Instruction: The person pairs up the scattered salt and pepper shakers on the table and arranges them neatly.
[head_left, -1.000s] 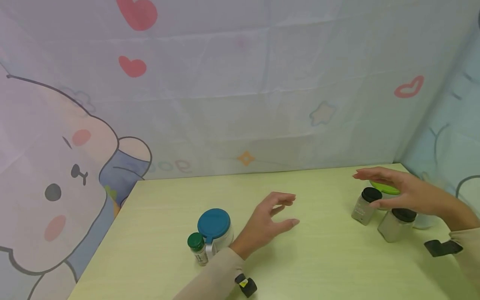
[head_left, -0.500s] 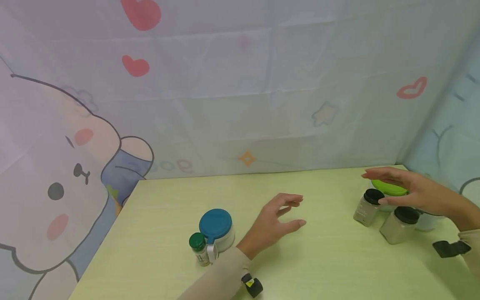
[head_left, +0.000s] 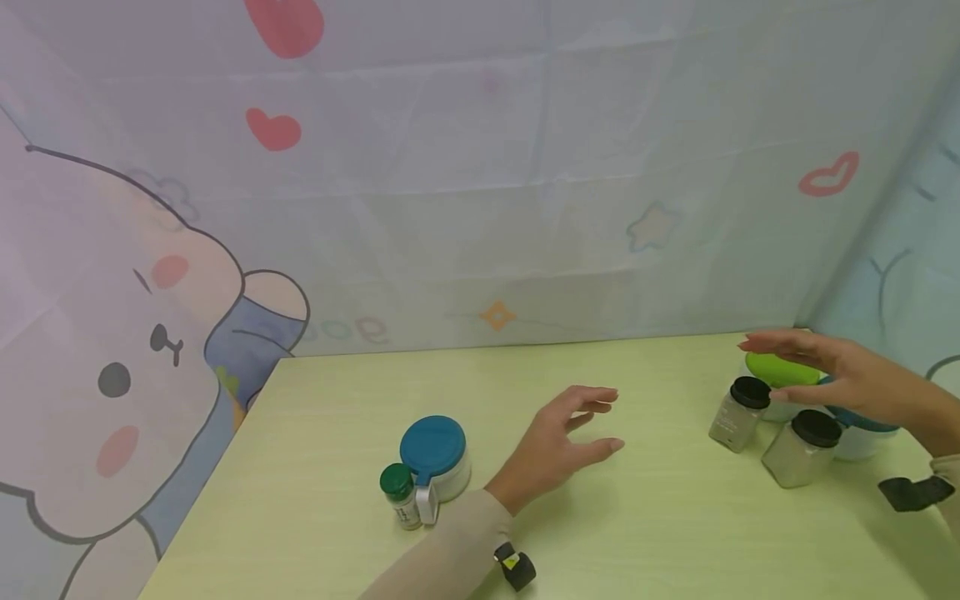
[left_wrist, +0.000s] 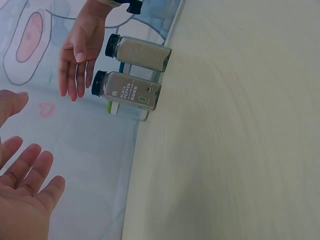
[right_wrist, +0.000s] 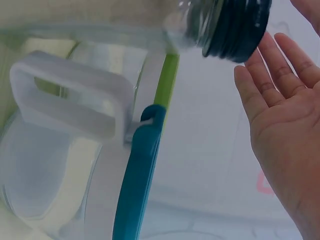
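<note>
My left hand (head_left: 558, 446) hovers over the middle of the table, fingers relaxed and holding nothing. Over the group of jars at the right is my right hand (head_left: 855, 379), its fingers extended and thumb apart, gripping nothing. Below its thumb stand two black-capped square spice jars: a black pepper jar (left_wrist: 127, 91) on the left and a second jar (head_left: 801, 450) nearer the front. Behind them sit a green-lidded container (head_left: 782, 372) and a blue-lidded container with a white handle (right_wrist: 70, 95); the right hand partly covers both in the head view.
To the left of my left forearm stand a blue-lidded container (head_left: 433, 450) with a handle and a small green-capped shaker bottle (head_left: 402, 496) close beside it. A printed cloth backdrop (head_left: 450, 167) hangs along the table's (head_left: 337, 400) back edge and right side.
Both hands have drifted slightly to the right in the head view, still without holding anything. More of the green lid and of the right-hand blue lid now shows. The jars remain standing.
</note>
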